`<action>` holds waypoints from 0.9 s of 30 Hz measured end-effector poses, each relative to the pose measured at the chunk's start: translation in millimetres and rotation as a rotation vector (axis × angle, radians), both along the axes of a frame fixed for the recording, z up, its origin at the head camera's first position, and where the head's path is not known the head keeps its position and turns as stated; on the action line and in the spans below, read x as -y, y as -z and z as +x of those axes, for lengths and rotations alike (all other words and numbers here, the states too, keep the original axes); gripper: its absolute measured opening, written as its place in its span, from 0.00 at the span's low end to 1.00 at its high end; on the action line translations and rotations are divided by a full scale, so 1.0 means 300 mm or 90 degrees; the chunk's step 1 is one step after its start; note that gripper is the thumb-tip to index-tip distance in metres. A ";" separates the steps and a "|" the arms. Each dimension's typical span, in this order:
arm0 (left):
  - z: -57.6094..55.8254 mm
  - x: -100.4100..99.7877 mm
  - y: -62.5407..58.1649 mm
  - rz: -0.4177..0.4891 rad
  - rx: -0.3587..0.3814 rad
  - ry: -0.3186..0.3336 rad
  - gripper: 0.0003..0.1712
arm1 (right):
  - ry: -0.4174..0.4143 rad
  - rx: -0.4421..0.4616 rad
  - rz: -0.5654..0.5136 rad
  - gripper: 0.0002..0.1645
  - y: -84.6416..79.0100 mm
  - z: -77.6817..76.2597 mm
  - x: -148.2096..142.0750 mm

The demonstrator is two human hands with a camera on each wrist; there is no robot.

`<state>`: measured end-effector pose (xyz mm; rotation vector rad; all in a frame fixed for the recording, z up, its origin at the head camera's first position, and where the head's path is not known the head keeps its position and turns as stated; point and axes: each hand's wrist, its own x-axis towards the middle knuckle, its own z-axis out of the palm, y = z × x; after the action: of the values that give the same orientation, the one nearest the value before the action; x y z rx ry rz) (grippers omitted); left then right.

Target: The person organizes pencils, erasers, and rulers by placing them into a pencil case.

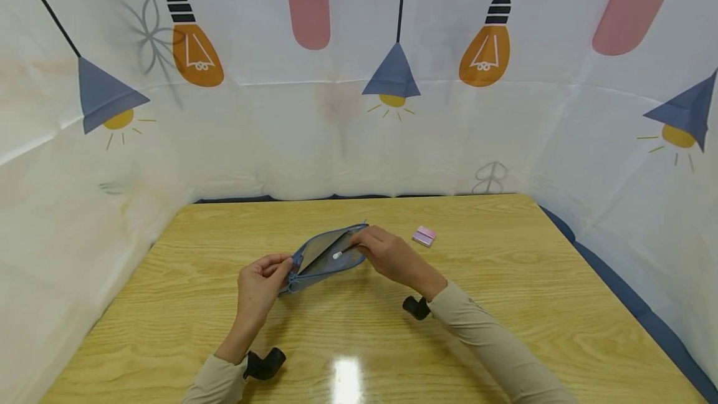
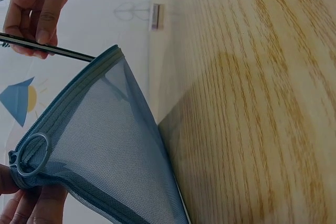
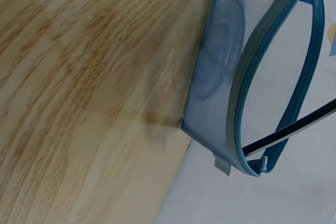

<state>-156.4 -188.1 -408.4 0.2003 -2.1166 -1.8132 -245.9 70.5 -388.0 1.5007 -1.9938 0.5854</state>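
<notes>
A blue mesh zipper pouch (image 1: 328, 253) stands tilted on the table, its zipped mouth spread open. My left hand (image 1: 259, 285) pinches the pouch's near left corner, beside the zipper's ring pull (image 2: 34, 155). Over the far right end of the mouth, my right hand (image 1: 395, 259) holds a slim black pencil (image 2: 63, 51) between thumb and fingers. The pencil's white end (image 1: 337, 255) shows within the opening in the head view. Through the mesh in the right wrist view, a round translucent shape (image 3: 223, 51) appears; its kind is unclear.
A small pink and purple block (image 1: 424, 236), perhaps an eraser, lies on the wooden table (image 1: 224, 223) beyond my right hand. A white cloth (image 1: 269, 136) with printed lamps hangs behind and along the sides. Black wrist mounts (image 1: 266, 364) project under both forearms.
</notes>
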 end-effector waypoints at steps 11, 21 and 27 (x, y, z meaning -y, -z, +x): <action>-0.002 0.002 -0.006 -0.005 0.007 0.000 0.09 | 0.011 -0.115 0.030 0.15 0.017 -0.009 0.040; 0.001 0.003 -0.002 -0.001 0.005 0.000 0.09 | 0.019 -0.120 0.064 0.08 0.029 -0.004 0.071; 0.006 0.002 0.001 0.003 -0.004 0.003 0.09 | 0.029 -0.108 0.084 0.08 0.029 0.004 0.082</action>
<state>-154.7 -188.6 -408.6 0.1910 -2.1104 -1.8183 -244.6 46.0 -396.8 1.5247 -1.9614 0.3020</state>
